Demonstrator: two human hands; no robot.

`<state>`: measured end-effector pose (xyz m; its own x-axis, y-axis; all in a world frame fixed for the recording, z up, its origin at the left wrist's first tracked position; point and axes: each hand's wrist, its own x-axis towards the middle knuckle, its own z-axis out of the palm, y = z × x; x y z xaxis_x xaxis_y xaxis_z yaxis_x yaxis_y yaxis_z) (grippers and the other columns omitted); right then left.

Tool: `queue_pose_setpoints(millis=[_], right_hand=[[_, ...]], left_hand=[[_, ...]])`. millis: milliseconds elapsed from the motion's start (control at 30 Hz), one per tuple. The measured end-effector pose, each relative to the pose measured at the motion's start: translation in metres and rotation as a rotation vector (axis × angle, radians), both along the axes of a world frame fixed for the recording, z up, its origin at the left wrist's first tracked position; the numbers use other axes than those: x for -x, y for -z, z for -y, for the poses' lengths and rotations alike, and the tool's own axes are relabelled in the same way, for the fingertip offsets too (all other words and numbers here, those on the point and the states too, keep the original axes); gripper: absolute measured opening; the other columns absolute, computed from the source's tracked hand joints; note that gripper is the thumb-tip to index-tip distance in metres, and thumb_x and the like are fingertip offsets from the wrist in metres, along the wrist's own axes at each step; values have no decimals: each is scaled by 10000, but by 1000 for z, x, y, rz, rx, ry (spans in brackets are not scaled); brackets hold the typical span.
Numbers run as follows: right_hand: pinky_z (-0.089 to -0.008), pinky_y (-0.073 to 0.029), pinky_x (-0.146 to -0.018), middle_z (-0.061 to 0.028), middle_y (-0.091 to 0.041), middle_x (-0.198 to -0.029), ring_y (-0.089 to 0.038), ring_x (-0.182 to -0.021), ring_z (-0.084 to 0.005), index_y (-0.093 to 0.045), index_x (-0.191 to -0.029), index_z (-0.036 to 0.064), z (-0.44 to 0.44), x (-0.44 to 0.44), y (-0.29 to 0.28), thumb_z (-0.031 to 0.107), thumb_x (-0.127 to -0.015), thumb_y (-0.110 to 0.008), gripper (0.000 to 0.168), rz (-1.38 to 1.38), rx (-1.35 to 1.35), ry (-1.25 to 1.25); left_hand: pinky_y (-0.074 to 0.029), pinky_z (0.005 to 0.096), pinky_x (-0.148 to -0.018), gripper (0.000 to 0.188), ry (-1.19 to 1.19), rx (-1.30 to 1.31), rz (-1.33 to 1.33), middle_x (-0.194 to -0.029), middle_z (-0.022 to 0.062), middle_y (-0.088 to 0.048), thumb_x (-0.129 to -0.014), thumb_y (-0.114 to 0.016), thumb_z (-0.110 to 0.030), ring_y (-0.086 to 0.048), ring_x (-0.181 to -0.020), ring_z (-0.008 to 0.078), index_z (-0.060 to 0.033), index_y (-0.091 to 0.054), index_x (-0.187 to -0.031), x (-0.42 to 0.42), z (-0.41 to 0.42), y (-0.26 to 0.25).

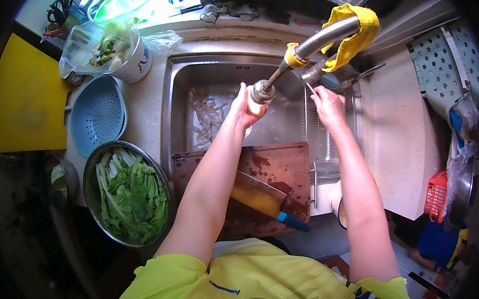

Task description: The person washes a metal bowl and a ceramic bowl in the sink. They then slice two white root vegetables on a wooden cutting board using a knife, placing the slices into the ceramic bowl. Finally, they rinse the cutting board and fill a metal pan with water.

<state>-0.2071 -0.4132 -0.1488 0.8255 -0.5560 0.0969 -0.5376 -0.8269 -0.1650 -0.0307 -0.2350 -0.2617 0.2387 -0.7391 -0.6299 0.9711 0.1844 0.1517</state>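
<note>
My left hand (241,107) is closed around a pale, smooth piece of food (256,107), possibly a peeled vegetable, right beneath the faucet's nozzle (263,91). Whether water runs cannot be told. My right hand (330,106) grips the thin metal faucet lever (311,89). Below both hands lies a stainless steel sink (281,123) with wet peelings (207,118) on its floor at the left. A reddish-brown cutting board (260,154) spans the sink's near side, wet in patches. On it rests a cleaver (263,193) with a blue handle, partly behind my left forearm.
A metal bowl of leafy greens (132,198), a blue colander (97,113) and a white bucket (136,67) with scraps stand left. A wire rack (326,143) sits in the sink's right side. A yellow cloth (370,28) hangs over the faucet pipe.
</note>
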Motion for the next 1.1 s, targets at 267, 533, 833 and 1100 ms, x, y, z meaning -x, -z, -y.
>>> queue_pose_setpoints(millis=[267,533,833,1100], right_hand=[[-493,-468,-842,-99,-585,-1129,-605,-1041,-298,-572,-1138,109,18,8,-41,159,-834,-724,344,52,211,72],[-446,-520,-717,-147,-592,-819,-623,-806,-355,-567,-838,36,-178,91,-55,200,-817,-722,226,-155,-571,-406],[-418,-529,-805,-143,-526,-1057,-576,-993,-332,-537,-1055,41,-245,160,-30,190,-672,-845,513,-269,-424,-326],[-432,-534,-763,-161,-529,-990,-602,-925,-349,-509,-1083,45,-258,169,-29,114,-720,-772,453,-181,-360,-223]], left_hand=[[-540,469,-841,734,71,303,-70,-1092,126,-664,-939,-269,-733,-650,-971,315,-193,-565,-1338,-12,-68,-25],[-543,390,-742,692,26,352,114,-1214,137,-643,-988,-245,-660,-643,-873,253,-126,-557,-1299,-24,-88,-47],[-551,368,-711,656,-101,217,96,-1077,153,-639,-933,-503,-632,-614,-799,249,-17,-586,-1145,-33,-101,-52],[-489,382,-830,484,-394,-642,1335,-1060,151,-606,-901,-709,-410,-602,-925,239,5,-546,-1089,-59,-114,-55]])
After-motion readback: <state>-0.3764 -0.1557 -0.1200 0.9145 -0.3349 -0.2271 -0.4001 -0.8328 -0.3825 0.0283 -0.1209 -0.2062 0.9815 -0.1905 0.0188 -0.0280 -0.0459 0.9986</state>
